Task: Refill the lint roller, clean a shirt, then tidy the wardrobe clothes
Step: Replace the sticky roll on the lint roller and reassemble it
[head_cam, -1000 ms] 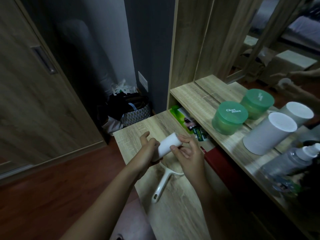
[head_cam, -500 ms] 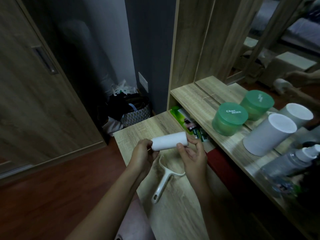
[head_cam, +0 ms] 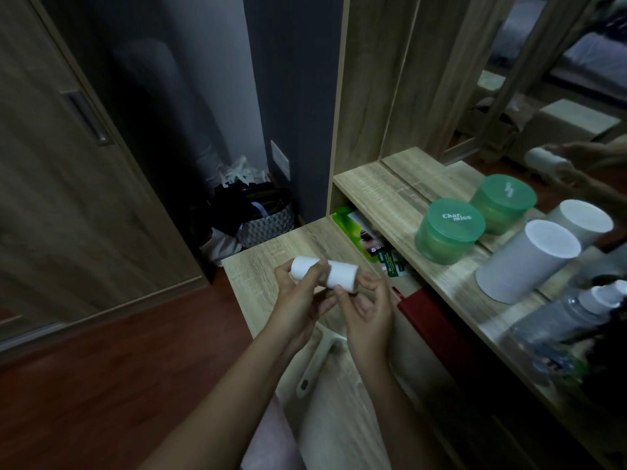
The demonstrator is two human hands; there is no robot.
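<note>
Both hands, left (head_cam: 302,300) and right (head_cam: 368,308), grip a white cylindrical adhesive refill roll (head_cam: 339,273) above the pale wood-grain worktop (head_cam: 258,269).

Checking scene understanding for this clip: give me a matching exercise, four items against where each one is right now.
Items:
1. white refill roll
2. lint roller handle
3. green-lidded jar
4. woven basket

Places:
A. on the floor by the dark wall
B. held in both hands
C. lying on the lower wooden surface
D. on the upper shelf by the mirror

Pairs: 1-B, 2-C, 3-D, 4-A
</note>
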